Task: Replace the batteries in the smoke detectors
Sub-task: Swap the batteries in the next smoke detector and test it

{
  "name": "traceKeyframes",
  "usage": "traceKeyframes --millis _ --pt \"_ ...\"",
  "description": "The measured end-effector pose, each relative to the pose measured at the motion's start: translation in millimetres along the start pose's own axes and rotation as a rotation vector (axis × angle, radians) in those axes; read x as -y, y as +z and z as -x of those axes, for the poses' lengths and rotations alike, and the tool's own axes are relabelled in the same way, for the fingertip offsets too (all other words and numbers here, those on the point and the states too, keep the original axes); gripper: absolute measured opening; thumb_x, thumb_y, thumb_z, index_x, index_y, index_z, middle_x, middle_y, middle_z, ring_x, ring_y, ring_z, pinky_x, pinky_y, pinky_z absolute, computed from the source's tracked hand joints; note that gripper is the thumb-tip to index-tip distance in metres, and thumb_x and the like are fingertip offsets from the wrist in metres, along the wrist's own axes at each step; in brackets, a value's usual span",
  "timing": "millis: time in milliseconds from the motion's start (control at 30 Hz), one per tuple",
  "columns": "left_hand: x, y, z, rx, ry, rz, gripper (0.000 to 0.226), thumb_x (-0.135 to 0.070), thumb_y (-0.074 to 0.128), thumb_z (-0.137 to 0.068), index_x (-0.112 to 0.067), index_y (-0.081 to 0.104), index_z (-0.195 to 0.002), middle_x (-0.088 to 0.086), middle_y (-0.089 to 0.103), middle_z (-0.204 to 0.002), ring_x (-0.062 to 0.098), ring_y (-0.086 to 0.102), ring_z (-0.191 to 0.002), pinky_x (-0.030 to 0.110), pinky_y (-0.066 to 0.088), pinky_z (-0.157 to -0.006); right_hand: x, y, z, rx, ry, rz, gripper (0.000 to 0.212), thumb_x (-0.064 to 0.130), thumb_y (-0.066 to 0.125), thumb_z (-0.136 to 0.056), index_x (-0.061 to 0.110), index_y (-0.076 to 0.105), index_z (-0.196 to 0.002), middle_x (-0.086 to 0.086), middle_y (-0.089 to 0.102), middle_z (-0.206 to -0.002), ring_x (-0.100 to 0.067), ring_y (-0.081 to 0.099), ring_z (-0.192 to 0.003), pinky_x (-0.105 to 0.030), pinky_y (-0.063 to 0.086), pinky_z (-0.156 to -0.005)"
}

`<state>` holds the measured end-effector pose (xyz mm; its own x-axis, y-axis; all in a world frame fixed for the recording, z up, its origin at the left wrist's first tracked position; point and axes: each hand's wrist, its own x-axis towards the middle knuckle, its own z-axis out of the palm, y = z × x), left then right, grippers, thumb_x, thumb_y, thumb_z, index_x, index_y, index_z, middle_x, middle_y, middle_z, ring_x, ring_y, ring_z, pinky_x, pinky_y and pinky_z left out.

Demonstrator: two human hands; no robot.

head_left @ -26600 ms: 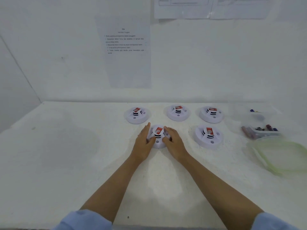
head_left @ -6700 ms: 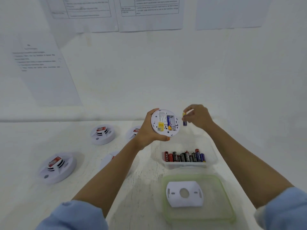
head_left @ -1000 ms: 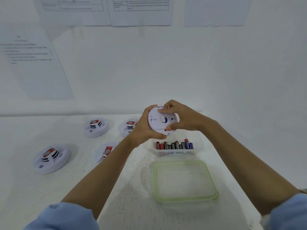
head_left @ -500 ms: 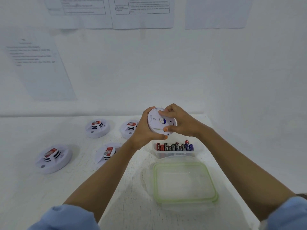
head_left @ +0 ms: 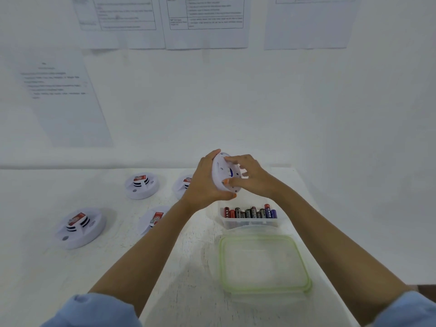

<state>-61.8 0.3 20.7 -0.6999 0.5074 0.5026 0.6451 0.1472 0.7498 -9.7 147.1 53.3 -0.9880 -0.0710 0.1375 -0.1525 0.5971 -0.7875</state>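
Five smoke detectors in all; four lying on the table, one up in the hands.

Held detector: raised above the far right corner of the table, over the battery tub; white, round and flat; tilted on edge, flat back turned toward the camera; a blue mark near the middle of that back. Gripped from the left by the left hand, fingers curled over the top edge and thumb under the bottom edge; pinched from the right by the right hand, fingertips on the upper back, thumb on the lower back; some right fingers blurred.

On the table: far detector toward the back edge; second far detector just right of it, half hidden behind the left hand; middle detector partly under the left forearm; near-left detector closest to the left edge. Each white, dome up, with black vent slits and a red-and-white label on top.

One tub, clear, near the right edge; one row of batteries standing inside, red, black and blue, roughly ten, exact count too blurred to tell. One green-rimmed lid, clear, flat on the table just in front of the tub.

Four paper sheets on the wall; two light-blue sleeves at the bottom corners.
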Motion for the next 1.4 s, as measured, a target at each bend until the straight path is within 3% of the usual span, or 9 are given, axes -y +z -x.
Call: traceKeyframes --millis 133,233,333,433,633,767,900,1133,1400 --pt "12 -13 3 -0.046 -0.036 -0.217 0.107 -0.042 0.08 -0.052 -0.022 0.026 -0.142 -0.002 0.046 -0.135 0.007 0.049 -0.11 0.008 0.04 -0.083 15 20 -3 -0.03 0.006 -0.175 0.056 0.021 0.06 -0.088 0.016 0.035 -0.138 0.001 0.043 -0.126 -0.014 0.05 -0.106 -0.014 0.046 -0.073" --pt "21 -30 4 -0.15 0.134 -0.542 0.104 -0.037 0.08 -0.051 -0.016 0.027 -0.139 0.013 0.058 -0.119 0.028 0.06 -0.097 0.036 0.052 -0.077 23 45 -12 -0.075 -0.024 -0.251 0.059 0.024 0.061 -0.088 0.02 0.031 -0.139 0.005 0.043 -0.131 -0.012 0.049 -0.112 -0.015 0.047 -0.076" --pt "28 -54 7 -0.178 0.219 -0.626 0.105 -0.039 0.079 -0.051 -0.015 0.026 -0.138 0.015 0.062 -0.108 0.029 0.062 -0.088 0.038 0.052 -0.076 33 70 -27 -0.153 -0.061 -0.262 0.071 0.018 0.066 -0.084 0.022 0.025 -0.141 0.008 0.039 -0.132 -0.008 0.044 -0.113 -0.019 0.043 -0.089" --pt "39 -84 15 -0.06 0.107 -0.448 0.11 -0.03 0.087 -0.057 -0.018 0.021 -0.144 0.011 0.051 -0.123 0.025 0.054 -0.107 0.035 0.047 -0.089 44 98 -44 -0.218 -0.036 -0.418 0.075 0.008 0.066 -0.082 0.026 0.024 -0.141 0.0 0.038 -0.139 -0.018 0.047 -0.12 -0.034 0.048 -0.096" --pt "63 -157 41 -0.072 -0.213 0.081 0.088 -0.027 0.077 -0.068 -0.026 0.025 -0.139 -0.007 0.029 -0.131 0.006 0.033 -0.121 0.023 0.038 -0.097 76 157 -79 -0.232 0.116 -0.919 0.055 -0.007 0.051 -0.085 0.031 0.042 -0.123 -0.012 0.053 -0.123 -0.027 0.06 -0.099 -0.031 0.055 -0.062" --pt "79 -212 54 0.005 -0.477 0.393 0.061 -0.022 0.067 -0.076 -0.039 0.039 -0.128 0.002 0.044 -0.136 0.019 0.052 -0.118 0.026 0.049 -0.086 97 188 -101 -0.205 0.173 -1.128 0.052 -0.01 0.049 -0.084 0.03 0.048 -0.117 -0.01 0.057 -0.116 -0.028 0.06 -0.097 -0.04 0.053 -0.073" --pt "96 -248 64 0.032 -0.51 0.561 0.062 -0.004 0.065 -0.081 -0.037 0.041 -0.127 0.007 0.049 -0.133 0.023 0.057 -0.114 0.028 0.055 -0.08 114 215 -119 -0.152 0.182 -1.215 0.054 -0.009 0.048 -0.084 0.026 0.045 -0.125 -0.01 0.058 -0.115 -0.028 0.061 -0.095 -0.032 0.057 -0.058" --pt "128 -296 86 -0.084 -0.503 0.56 0.064 -0.002 0.062 -0.084 -0.03 0.037 -0.136 0.001 0.048 -0.134 0.021 0.054 -0.117 0.027 0.055 -0.081 132 254 -147 0.041 0.256 -0.828 0.069 0.0 0.06 -0.082 0.036 0.035 -0.135 -0.006 0.056 -0.125 -0.024 0.059 -0.104 -0.034 0.054 -0.078" --pt "181 -351 97 -0.074 -0.552 0.52 0.066 -0.002 0.061 -0.085 -0.027 0.035 -0.14 -0.001 0.046 -0.134 0.018 0.056 -0.113 0.024 0.057 -0.075 144 324 -194 0.025 0.297 -0.784 0.085 -0.006 0.07 -0.073 0.031 0.03 -0.138 -0.011 0.048 -0.136 -0.029 0.058 -0.106 -0.032 0.055 -0.065"
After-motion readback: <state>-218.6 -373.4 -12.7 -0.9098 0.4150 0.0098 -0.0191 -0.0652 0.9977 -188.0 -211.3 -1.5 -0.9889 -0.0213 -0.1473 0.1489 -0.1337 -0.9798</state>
